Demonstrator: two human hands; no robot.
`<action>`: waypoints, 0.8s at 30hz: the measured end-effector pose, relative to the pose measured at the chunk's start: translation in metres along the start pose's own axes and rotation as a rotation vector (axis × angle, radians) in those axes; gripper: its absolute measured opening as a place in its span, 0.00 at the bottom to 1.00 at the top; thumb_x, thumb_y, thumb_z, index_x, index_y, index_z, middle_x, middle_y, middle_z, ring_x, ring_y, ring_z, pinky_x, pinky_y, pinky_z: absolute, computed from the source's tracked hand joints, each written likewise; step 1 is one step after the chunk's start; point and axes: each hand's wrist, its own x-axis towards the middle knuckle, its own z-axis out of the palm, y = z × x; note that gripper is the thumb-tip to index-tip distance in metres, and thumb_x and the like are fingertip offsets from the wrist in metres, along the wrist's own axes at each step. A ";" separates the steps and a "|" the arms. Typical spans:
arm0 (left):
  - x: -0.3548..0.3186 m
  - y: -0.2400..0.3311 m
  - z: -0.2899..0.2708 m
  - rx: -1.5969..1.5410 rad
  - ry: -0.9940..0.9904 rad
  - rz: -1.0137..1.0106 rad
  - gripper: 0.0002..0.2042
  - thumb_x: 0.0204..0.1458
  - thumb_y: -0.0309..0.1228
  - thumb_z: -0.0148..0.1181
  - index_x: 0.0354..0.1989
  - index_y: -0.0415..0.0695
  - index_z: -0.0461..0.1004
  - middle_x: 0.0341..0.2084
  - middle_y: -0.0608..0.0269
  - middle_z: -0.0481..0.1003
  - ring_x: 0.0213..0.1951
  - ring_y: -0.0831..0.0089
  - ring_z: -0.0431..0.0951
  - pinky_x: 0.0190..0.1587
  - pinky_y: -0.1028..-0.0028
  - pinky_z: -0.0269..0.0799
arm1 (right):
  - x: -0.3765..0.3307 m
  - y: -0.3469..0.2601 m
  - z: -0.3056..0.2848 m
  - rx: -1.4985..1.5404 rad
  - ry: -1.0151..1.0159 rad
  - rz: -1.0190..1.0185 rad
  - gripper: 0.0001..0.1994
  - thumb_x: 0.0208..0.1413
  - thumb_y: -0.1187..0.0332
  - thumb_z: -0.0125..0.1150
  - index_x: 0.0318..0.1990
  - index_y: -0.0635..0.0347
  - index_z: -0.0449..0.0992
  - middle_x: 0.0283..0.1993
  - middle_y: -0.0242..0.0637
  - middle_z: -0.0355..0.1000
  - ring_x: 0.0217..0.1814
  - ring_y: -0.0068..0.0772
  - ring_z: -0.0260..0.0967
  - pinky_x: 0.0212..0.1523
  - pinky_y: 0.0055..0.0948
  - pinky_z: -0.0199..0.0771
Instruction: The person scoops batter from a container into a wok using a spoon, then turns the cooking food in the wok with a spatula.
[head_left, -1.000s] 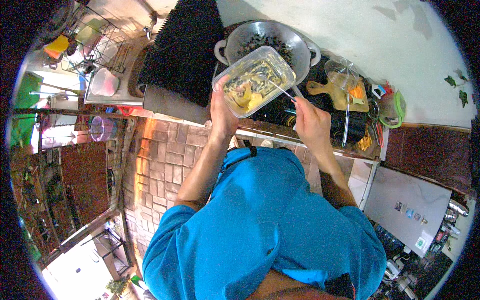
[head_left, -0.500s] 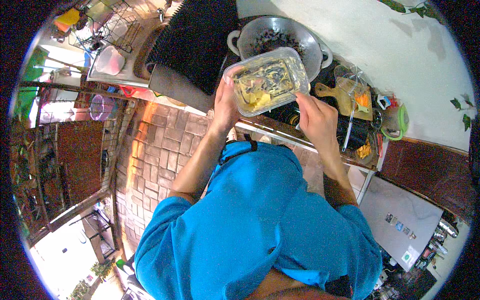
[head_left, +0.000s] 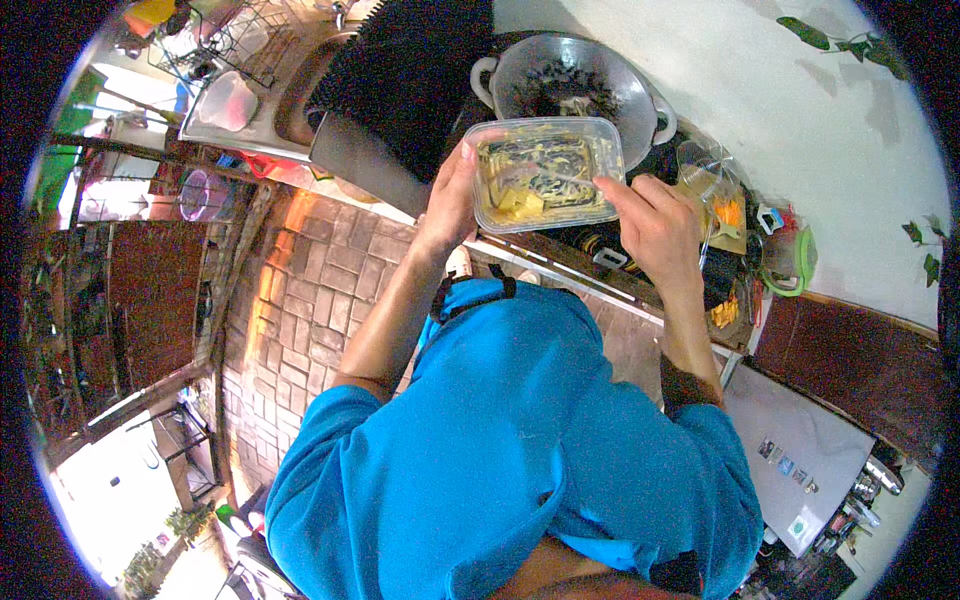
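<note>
My left hand (head_left: 452, 200) grips the left side of a clear rectangular plastic container (head_left: 546, 174) holding yellow chunks and dark strips of food. My right hand (head_left: 652, 225) is at the container's right side, fingers pinched on a thin utensil (head_left: 560, 177) that reaches into the food. The container is held tilted above the counter's front edge, just in front of a grey two-handled metal pot (head_left: 575, 85) with dark contents.
A black ribbed mat (head_left: 410, 70) lies left of the pot, beside a steel sink (head_left: 290, 95). Right of my hand stand a clear cup (head_left: 703, 165), a wooden board with orange pieces (head_left: 728, 215) and a green-rimmed jug (head_left: 790, 262). Brick floor lies below left.
The container has shifted a little toward me and sits flatter. My right hand has moved in to its right side, with the utensil now inside the food.
</note>
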 end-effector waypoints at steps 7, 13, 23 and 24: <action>0.002 0.005 -0.007 0.073 -0.066 0.011 0.28 0.63 0.51 0.35 0.58 0.37 0.60 0.51 0.48 0.69 0.51 0.57 0.73 0.54 0.61 0.71 | 0.006 -0.005 0.006 0.035 0.114 -0.019 0.15 0.41 0.77 0.60 0.39 0.53 0.80 0.21 0.34 0.58 0.21 0.35 0.62 0.21 0.33 0.62; -0.001 0.007 -0.007 -0.053 -0.046 -0.103 0.30 0.63 0.52 0.33 0.57 0.36 0.61 0.51 0.48 0.69 0.51 0.60 0.73 0.54 0.62 0.72 | 0.007 -0.002 0.003 0.107 0.078 -0.110 0.16 0.38 0.80 0.60 0.38 0.54 0.82 0.20 0.33 0.57 0.20 0.33 0.59 0.20 0.32 0.60; -0.002 0.005 -0.009 -0.079 -0.055 -0.117 0.29 0.63 0.52 0.35 0.57 0.36 0.61 0.51 0.48 0.69 0.50 0.59 0.74 0.54 0.62 0.71 | 0.008 0.003 0.008 0.165 0.139 -0.055 0.15 0.40 0.81 0.60 0.37 0.54 0.81 0.20 0.33 0.60 0.21 0.33 0.60 0.21 0.31 0.60; -0.002 0.004 -0.013 -0.072 -0.073 -0.117 0.29 0.63 0.52 0.35 0.57 0.36 0.61 0.51 0.48 0.68 0.50 0.59 0.74 0.54 0.62 0.71 | 0.006 0.004 0.007 0.198 0.114 -0.073 0.15 0.40 0.81 0.60 0.37 0.55 0.81 0.21 0.34 0.60 0.21 0.33 0.60 0.21 0.31 0.60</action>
